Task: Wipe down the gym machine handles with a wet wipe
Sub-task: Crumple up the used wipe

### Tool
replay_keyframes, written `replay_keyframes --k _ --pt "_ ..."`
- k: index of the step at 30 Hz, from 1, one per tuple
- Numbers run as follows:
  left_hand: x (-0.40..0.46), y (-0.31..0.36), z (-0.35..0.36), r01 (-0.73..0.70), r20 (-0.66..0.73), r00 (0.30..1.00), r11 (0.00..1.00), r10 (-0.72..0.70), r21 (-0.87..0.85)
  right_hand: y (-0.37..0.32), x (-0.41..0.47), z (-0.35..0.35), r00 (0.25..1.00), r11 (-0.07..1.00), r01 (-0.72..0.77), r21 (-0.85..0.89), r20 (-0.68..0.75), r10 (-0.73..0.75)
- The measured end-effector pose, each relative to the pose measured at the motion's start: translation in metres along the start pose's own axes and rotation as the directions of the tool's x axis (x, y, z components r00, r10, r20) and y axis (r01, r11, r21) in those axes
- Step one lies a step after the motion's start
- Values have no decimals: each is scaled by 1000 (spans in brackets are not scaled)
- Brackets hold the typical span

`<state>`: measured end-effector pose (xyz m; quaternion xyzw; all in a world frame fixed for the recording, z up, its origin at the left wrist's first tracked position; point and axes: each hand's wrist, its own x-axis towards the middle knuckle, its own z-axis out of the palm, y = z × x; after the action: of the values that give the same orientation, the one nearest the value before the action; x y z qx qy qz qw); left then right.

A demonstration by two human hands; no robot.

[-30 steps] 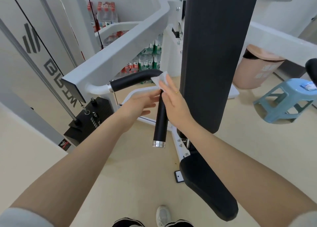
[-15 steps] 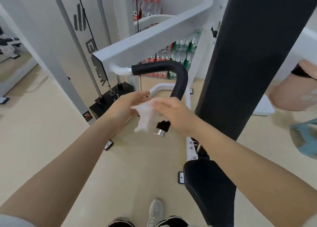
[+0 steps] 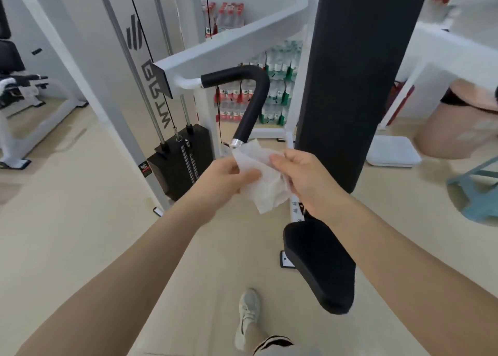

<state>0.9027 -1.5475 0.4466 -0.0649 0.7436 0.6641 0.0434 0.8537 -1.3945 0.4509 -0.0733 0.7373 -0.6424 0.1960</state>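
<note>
A black bent handle (image 3: pixel 252 99) with a silver end cap hangs from the white machine arm (image 3: pixel 229 45) in the upper middle. Just below its tip, both hands hold a crumpled white wet wipe (image 3: pixel 265 178). My left hand (image 3: pixel 225 179) pinches the wipe's left side and my right hand (image 3: pixel 304 176) grips its right side. The wipe's top corner reaches up to the handle's end cap; whether it touches the cap is unclear. Neither hand touches the handle.
A tall black back pad (image 3: pixel 358 72) and black seat (image 3: pixel 320 264) stand right of the hands. The weight stack (image 3: pixel 180 159) with cables is at left. Bottled water packs (image 3: pixel 275 86) sit behind. A pink bin (image 3: pixel 458 124) and blue stool (image 3: pixel 479 191) are at right.
My hands have come off the handle's lower end and dropped just below its tip, taking the wipe with them; both hands now hold it. The view has shifted left and back.
</note>
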Motion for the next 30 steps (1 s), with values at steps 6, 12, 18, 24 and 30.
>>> replay_keyframes --k 6,12,18,24,30 --pt "-57 -4 58 39 62 998 988 -30 -147 17 -91 -47 997 999 -42 24 -66 43" --pt "-83 17 148 -58 145 988 998 59 -11 25 -154 -118 996 997 -31 77 -82 37" --pt "-89 28 282 -133 127 986 975 111 177 51 -214 -228 999 990 -8 -142 -39 2" --pt "-90 38 443 -90 235 968 996 85 12 88 -267 -386 997 988 -32 -149 -70 21" --pt "-60 64 570 -30 327 943 994 62 -101 102 -295 -523 998 995 61 79 -35 -58"
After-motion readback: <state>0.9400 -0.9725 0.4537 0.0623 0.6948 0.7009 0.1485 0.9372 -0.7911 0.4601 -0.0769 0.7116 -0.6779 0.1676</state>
